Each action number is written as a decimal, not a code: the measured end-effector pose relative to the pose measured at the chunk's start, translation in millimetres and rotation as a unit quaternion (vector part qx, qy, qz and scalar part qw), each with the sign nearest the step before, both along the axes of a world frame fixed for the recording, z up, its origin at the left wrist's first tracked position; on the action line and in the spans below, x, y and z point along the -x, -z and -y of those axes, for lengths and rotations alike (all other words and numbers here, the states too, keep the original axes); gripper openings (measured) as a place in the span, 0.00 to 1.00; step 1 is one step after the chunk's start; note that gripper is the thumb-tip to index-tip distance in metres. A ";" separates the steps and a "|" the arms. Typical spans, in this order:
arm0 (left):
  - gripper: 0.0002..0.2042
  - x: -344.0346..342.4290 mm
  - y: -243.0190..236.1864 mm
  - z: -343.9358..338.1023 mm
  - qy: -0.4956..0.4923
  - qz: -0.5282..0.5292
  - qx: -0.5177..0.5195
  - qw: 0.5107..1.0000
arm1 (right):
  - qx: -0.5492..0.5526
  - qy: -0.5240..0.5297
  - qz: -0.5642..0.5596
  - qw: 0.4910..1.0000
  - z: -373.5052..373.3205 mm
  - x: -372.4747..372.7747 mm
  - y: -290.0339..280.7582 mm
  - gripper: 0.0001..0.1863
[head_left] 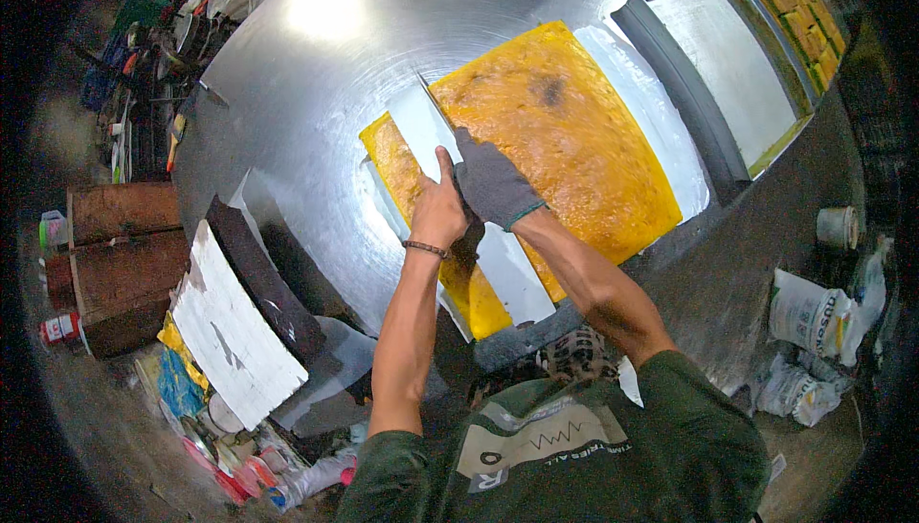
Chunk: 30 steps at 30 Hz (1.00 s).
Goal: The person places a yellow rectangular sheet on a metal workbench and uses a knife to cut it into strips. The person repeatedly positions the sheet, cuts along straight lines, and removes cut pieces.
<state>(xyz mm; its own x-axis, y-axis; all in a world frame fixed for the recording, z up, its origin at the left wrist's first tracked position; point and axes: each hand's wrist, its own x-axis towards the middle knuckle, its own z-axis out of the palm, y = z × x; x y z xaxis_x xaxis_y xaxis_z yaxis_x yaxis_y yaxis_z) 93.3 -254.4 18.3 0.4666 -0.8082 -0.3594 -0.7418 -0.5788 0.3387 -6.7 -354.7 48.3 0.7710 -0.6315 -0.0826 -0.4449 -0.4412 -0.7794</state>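
A large yellow sheet cake [546, 131] with a browned, glossy top lies on the metal table. Across its left part runs a long white flat strip [421, 121], with a narrower band of cake showing on its left side. My left hand [438, 209], bare, rests on the strip with a finger stretched out along it. Right beside it, my right hand [493, 183] in a grey glove is closed round a knife [437, 101]. The thin blade points away from me along the strip's right edge; the handle is hidden in the glove.
An empty rectangular metal frame [656, 73] stands at the right of the metal table [316, 92], with cut yellow pieces [790, 16] beyond it. A brush [176, 138] lies at the left edge. A white board [235, 332] leans at lower left; plastic bags [814, 317] lie at right.
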 end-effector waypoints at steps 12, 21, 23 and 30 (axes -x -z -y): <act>0.51 -3.9 -4.5 -6.3 0.022 -0.029 0.031 0.999 | -0.085 -0.026 -0.050 0.995 3.1 -3.3 -2.8 0.31; 0.53 -3.2 -6.2 -7.8 0.023 -0.038 0.038 0.998 | -0.072 -0.038 -0.039 0.996 4.4 2.9 -12.4 0.28; 0.53 -3.5 -5.1 -7.7 0.024 -0.019 0.052 0.998 | -0.017 -0.019 -0.028 0.999 2.4 2.4 -10.0 0.23; 0.48 -5.2 0.2 -3.2 0.009 -0.021 0.024 0.999 | 0.008 -0.040 -0.037 0.999 -3.3 10.2 -0.3 0.22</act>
